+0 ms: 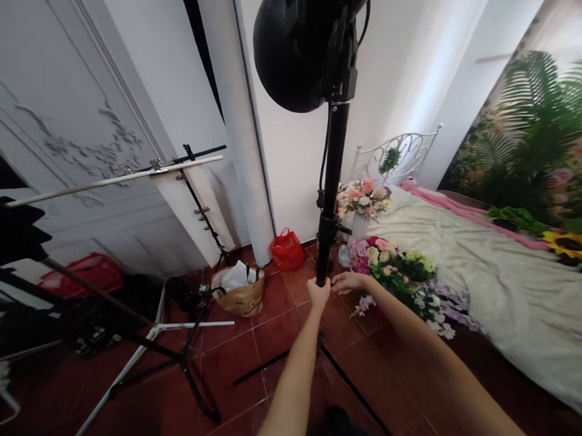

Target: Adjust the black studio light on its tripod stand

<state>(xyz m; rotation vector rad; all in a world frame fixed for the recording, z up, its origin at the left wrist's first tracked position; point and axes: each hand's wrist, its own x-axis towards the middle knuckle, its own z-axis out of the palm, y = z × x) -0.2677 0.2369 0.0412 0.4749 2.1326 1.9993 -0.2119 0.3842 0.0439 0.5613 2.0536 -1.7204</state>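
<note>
A black light stand (337,152) rises in front of me, with a black studio light (293,51) mounted on its top. My left hand (319,291) is wrapped round the stand's pole, low down. Just to the right of the pole, my right hand (350,282) is held with its fingers apart and bent toward the pole. Nothing shows in it. The stand's thin black legs spread on the floor below. A cable hangs along the upper pole, and a clamp knob (343,229) sticks out above my hands.
To the right is a bed with a cream cover (446,237) and flower bunches (389,265) beside it. A red bag (287,249) and a wicker basket (240,296) stand ahead on the tiled floor. More stands with spread legs (161,328) are at the left.
</note>
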